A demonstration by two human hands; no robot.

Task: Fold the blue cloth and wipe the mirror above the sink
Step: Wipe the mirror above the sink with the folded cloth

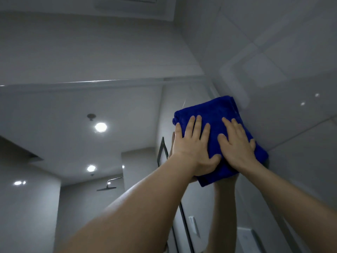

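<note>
Pressing flat against the mirror (91,110) right of the frame's centre, the blue cloth (209,108) is a thick, deep-blue folded pad. Left hand (193,145) and right hand (235,143) lie side by side on it, fingers straight.

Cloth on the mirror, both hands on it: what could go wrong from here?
1. The left hand and right hand press the folded cloth flat without gripping it; it could slip or unfold.
2. The left hand seems to overhang the cloth's left edge, so skin may smear the mirror.
3. The cloth sits at the mirror's right edge against the wall; a stroke may run onto tile.
</note>
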